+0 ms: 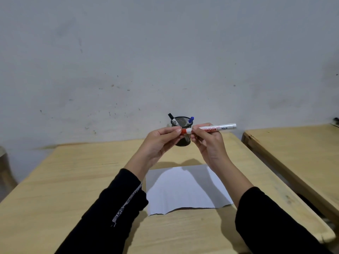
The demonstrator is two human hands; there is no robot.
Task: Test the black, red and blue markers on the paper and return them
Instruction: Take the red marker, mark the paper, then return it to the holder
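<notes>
At mid-frame, the right hand (209,142) grips the red marker (211,128) by its barrel while the left hand (161,142) pinches its cap. Whether uncapping or recapping, I cannot tell. The paper (183,189) lies below, unmarked where visible. The black marker (172,118) and blue marker (189,121) stand in the cup (180,123) behind. Likely next: pull the cap straight off.

Both hands hide most of the mesh holder (180,120), the landmark here. Inside it, lower barrels of the black marker (172,118) and blue marker (190,121) are unseen.
</notes>
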